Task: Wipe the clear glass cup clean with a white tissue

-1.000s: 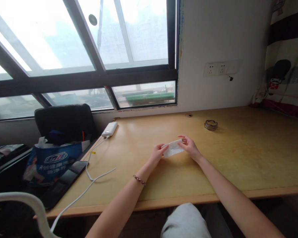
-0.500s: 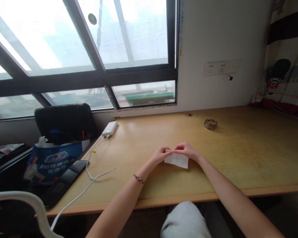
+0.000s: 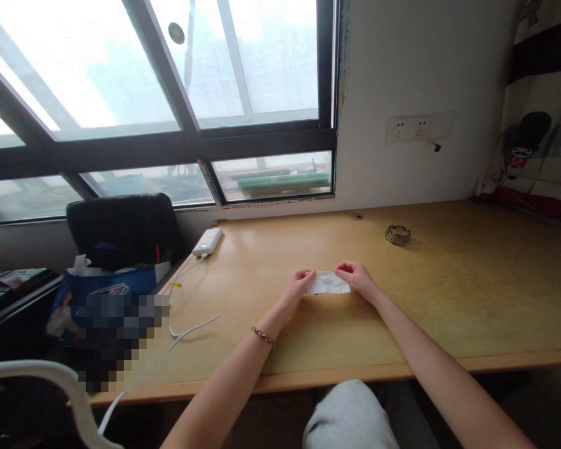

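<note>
A small white piece of paper (image 3: 328,283), possibly a tissue, is stretched between my two hands a little above the desk. My left hand (image 3: 300,284) pinches its left end between thumb and fingers. At the other end, my right hand (image 3: 356,279) grips the upper right corner the same way. Faint creases run across the paper. A braided bracelet (image 3: 263,337) circles my left wrist.
The wooden desk (image 3: 449,299) spreads beneath my hands. Farther back on it lies a dark metal ring-shaped object (image 3: 397,235). To the left are a white power bank (image 3: 207,242) with a white cable (image 3: 196,329), a blue bag (image 3: 98,287) and a black chair (image 3: 124,227).
My hands, close together at the paper's top edge before, have moved apart to its two ends. The paper, which hung down below the fingers, is now spread between them.
</note>
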Tool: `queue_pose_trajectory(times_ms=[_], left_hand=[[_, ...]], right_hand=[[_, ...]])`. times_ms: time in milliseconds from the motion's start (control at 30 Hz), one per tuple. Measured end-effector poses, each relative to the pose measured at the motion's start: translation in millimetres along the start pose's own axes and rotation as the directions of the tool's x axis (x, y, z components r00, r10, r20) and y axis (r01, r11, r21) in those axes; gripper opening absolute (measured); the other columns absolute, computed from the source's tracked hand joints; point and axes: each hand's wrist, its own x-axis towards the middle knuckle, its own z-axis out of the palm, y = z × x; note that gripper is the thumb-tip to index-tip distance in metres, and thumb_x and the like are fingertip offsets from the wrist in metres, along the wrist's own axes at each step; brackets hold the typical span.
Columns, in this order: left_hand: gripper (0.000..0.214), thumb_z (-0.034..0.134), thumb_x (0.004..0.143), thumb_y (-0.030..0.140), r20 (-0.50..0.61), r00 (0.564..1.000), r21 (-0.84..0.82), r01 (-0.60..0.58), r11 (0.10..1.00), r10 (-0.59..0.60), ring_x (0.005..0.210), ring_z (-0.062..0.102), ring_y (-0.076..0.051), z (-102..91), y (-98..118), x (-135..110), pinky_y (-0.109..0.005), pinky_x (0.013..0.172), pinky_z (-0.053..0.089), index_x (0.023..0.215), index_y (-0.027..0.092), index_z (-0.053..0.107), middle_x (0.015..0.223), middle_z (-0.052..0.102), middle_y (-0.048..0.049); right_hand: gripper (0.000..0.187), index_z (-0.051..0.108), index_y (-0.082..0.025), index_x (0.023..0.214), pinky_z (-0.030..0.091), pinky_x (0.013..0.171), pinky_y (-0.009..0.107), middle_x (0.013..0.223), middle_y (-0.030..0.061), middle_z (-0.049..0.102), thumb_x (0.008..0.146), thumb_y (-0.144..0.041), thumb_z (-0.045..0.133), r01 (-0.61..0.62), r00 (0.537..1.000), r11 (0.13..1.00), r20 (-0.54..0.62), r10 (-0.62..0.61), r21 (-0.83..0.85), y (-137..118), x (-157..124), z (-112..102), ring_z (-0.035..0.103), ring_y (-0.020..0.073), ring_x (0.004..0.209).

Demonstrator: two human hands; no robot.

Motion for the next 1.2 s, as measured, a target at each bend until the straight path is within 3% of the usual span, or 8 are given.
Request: queue_pose_trajectory(times_ms=[167,267,400,500,633,833,1067,1200], left_hand=[[0.034,0.065,0.059,0.041,0.093,0.996,-0.009,0.007,1.0,-0.006,0.051,0.054,-0.01,2.0,1,-6,-0.02,0.047,0.043,0.069,0.008,0.058,0.06,0.058,-0.003],[0.035,0.064,0.061,0.041,0.04,0.998,-0.075,-0.049,0.996,0.052,0.054,0.057,-0.012,2.7,1,-6,-0.023,0.051,0.046,0.072,0.009,0.056,0.064,0.06,-0.0044],[0.032,0.06,0.066,0.038,-0.141,0.974,-0.249,-0.207,0.946,0.176,0.062,0.061,-0.015,2.2,3,-4,-0.032,0.064,0.049,0.082,0.012,0.049,0.072,0.063,-0.005],[0.034,0.063,0.066,0.034,-0.172,0.966,-0.318,-0.239,0.918,0.192,0.067,0.062,-0.015,3.9,3,-4,-0.035,0.071,0.048,0.086,0.014,0.044,0.074,0.064,-0.0049],[0.061,0.069,0.059,0.029,-0.064,0.989,-0.309,-0.147,0.94,0.133,0.065,0.062,-0.016,11.7,2,-8,-0.036,0.072,0.048,0.109,0.014,0.037,0.068,0.064,-0.0031],[0.098,0.067,0.062,0.024,0.165,0.97,-0.264,-0.131,0.956,0.178,0.068,0.061,-0.016,18.4,7,-17,-0.041,0.075,0.047,0.133,0.027,0.0,0.073,0.065,-0.0012],[0.059,0.067,0.062,0.027,0.395,0.915,-0.152,-0.02,0.988,0.079,0.076,0.061,-0.022,14.7,4,-17,-0.044,0.08,0.045,0.117,0.014,0.048,0.092,0.062,-0.0095],[0.049,0.066,0.064,0.026,0.452,0.892,-0.08,0.027,0.996,0.012,0.075,0.062,-0.024,13.0,2,-17,-0.042,0.079,0.045,0.11,0.011,0.054,0.085,0.064,-0.0107]], right_hand=[[0.025,0.059,-0.016,0.071,0.04,0.053,0.023,0.064,0.0002,0.06,0.058,-0.036,0.066,0.013,0.976,0.989,-0.216,0.02,0.15,8,7,-4,0.052,0.0118,0.057],[0.027,0.059,-0.019,0.082,0.044,0.062,0.026,0.075,0.0016,0.062,0.063,-0.038,0.064,0.027,0.965,0.924,-0.251,0.076,0.382,1,7,-7,0.056,0.0134,0.065],[0.036,0.053,-0.025,0.104,0.042,0.08,0.033,0.104,0.0058,0.058,0.074,-0.043,0.051,-0.069,0.998,0.809,0.039,0.057,0.583,-17,-1,-3,0.057,0.0167,0.088],[0.039,0.052,-0.023,0.11,0.038,0.086,0.036,0.116,0.0083,0.052,0.075,-0.039,0.052,-0.178,0.953,0.829,0.302,0.012,0.53,-24,-10,7,0.052,0.0198,0.1],[0.041,0.052,-0.019,0.112,0.032,0.091,0.037,0.114,0.0089,0.054,0.075,-0.036,0.052,-0.225,0.897,0.868,0.442,0.007,0.443,-23,-17,19,0.047,0.0207,0.106],[0.04,0.054,-0.018,0.11,0.032,0.093,0.038,0.112,0.0097,0.055,0.077,-0.04,0.048,-0.254,0.866,0.864,0.5,0.003,0.435,-26,-17,18,0.048,0.0204,0.105],[0.046,0.053,-0.017,0.111,0.043,0.079,0.035,0.11,0.011,0.055,0.079,-0.048,0.04,-0.273,0.86,0.883,0.508,0.047,0.381,-20,-14,15,0.053,0.0221,0.096],[0.052,0.05,-0.016,0.114,0.043,0.077,0.036,0.117,0.0119,0.05,0.08,-0.052,0.034,-0.301,0.847,0.868,0.529,0.053,0.394,-25,-17,12,0.052,0.0238,0.097]])
